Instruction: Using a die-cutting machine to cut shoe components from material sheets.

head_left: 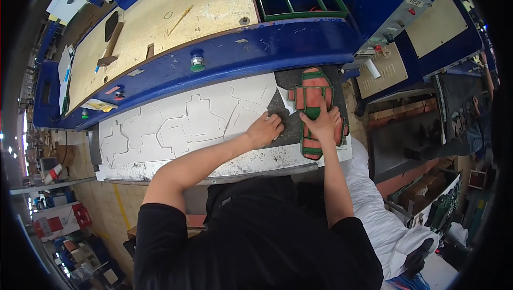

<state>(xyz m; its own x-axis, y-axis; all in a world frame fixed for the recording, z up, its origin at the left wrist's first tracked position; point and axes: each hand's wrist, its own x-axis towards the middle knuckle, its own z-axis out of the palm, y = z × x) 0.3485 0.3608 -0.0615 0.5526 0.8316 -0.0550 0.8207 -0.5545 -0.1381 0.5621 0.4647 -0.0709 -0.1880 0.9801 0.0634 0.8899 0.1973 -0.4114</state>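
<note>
My right hand [322, 125] grips a red and green cutting die [311, 95], thumb and fingers spread over its middle. The die lies on the dark cutting pad [291, 125] at the right end of the bench. To its left, my left hand [264, 130] has its fingers curled at the right edge of a white sheet [206, 103]; whatever they may hold is hidden. Several flat-pattern outlines are cut into the sheet, some with dotted lines inside. A small white corner of material [287, 99] shows beside the die.
Beyond the sheet runs the blue beam [230, 49] of a press, with a green push button [197, 64]. A hammer [110, 47] lies on its wooden top. A metal edge strip [214, 170] lies on my side; white material [363, 178] hangs at right.
</note>
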